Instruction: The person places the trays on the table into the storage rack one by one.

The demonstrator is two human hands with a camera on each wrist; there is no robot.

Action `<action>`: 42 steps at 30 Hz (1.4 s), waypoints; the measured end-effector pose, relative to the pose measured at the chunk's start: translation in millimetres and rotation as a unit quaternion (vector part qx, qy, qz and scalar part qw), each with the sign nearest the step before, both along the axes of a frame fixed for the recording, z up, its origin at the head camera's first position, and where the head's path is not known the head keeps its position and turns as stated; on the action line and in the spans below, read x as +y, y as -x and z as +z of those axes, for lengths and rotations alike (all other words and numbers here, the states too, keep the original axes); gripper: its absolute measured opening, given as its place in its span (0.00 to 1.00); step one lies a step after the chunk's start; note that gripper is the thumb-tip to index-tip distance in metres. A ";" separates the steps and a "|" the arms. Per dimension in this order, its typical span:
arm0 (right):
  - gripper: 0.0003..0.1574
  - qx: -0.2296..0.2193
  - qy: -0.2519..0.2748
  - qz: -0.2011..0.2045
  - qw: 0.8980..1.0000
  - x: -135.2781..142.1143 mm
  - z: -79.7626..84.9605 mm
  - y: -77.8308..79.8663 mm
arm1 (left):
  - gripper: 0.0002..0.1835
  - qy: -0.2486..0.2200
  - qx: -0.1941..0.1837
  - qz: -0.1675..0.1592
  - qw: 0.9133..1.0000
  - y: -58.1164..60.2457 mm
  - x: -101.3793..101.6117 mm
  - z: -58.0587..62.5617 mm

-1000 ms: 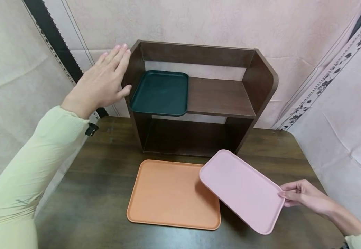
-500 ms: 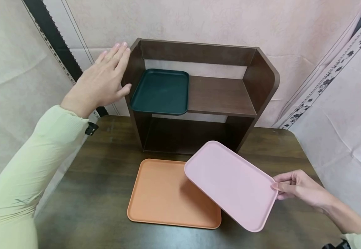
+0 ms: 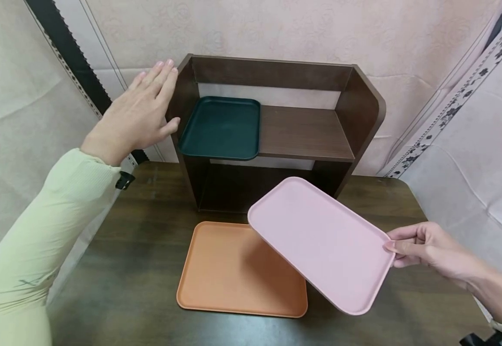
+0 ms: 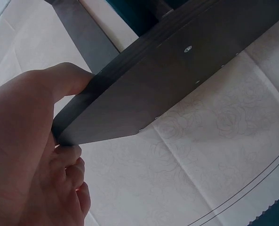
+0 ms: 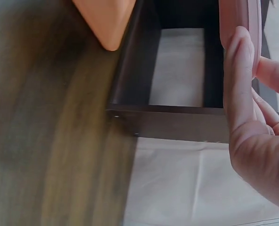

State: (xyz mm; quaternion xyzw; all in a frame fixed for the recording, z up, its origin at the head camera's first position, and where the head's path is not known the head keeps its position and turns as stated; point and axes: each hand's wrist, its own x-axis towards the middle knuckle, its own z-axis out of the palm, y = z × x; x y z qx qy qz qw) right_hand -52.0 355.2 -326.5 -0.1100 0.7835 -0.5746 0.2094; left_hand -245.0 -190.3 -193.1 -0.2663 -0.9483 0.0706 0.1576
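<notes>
My left hand (image 3: 136, 108) rests at the left side panel of a dark brown two-tier shelf (image 3: 272, 74), its fingers extended. In the left wrist view, the thumb touches the edge of the panel (image 4: 144, 94). A pink rectangular tray (image 3: 320, 245) hangs tilted above the table; my right hand (image 3: 424, 245) pinches its right short edge between thumb and fingers. The right wrist view has the thumb flat along the pink tray's rim (image 5: 240, 23). Partly under it in the head view lies an orange tray (image 3: 233, 269) on the tabletop. A dark green tray (image 3: 220, 127) sits on the upper tier, at the left.
The shelf stands at the back of a dark wooden table (image 3: 117, 278). Pale patterned cloth (image 3: 277, 29) hangs behind it, with more cloth at both sides. The upper tier's right half (image 3: 305, 132) is bare wood.
My right hand has raised the pink tray and shifted it left and back toward the shelf, above the orange tray. The left hand has stayed at the side panel.
</notes>
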 end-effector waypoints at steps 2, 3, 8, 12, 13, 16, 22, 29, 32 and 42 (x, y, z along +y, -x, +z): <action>0.20 0.002 0.005 0.000 1.000 0.0 5.7 -0.8 | 0.45 0.001 0.001 0.000 1.000 0.1 0.0 -0.1; 0.21 0.003 0.010 0.001 1.000 0.2 8.5 -1.3 | 0.45 0.000 0.002 0.000 1.000 0.1 0.2 -0.1; 0.24 -0.006 0.063 0.005 0.998 2.3 21.3 -2.8 | 0.45 0.000 0.005 0.001 1.000 -0.6 0.9 -0.8; 0.25 -0.013 0.091 -0.009 0.996 3.6 31.3 -4.0 | 0.45 -0.003 0.007 0.003 1.000 -1.2 0.6 -1.4; 0.25 -0.012 0.095 -0.013 0.995 3.8 33.9 -4.2 | 0.45 -0.003 0.008 0.003 1.000 -1.3 0.4 -1.4; 0.25 -0.011 0.107 -0.023 0.994 3.2 41.6 -4.6 | 0.45 -0.004 0.007 0.002 1.000 -1.3 -0.3 -1.4; 0.24 -0.010 0.137 -0.052 0.989 -4.7 55.8 -1.7 | 0.45 -0.005 0.002 0.006 1.000 -1.3 -0.7 -1.1; 0.20 -0.017 0.165 -0.124 0.978 -20.2 62.2 8.2 | 0.46 -0.007 0.002 0.004 1.000 0.0 0.0 -0.6; 0.19 -0.015 0.173 -0.149 0.974 -26.9 64.0 13.1 | 0.45 -0.006 0.002 0.003 1.000 0.2 1.1 -0.8; 0.13 -0.035 0.222 -0.213 0.951 -54.3 73.8 29.9 | 0.45 -0.001 0.002 0.008 1.000 -1.0 1.5 -1.1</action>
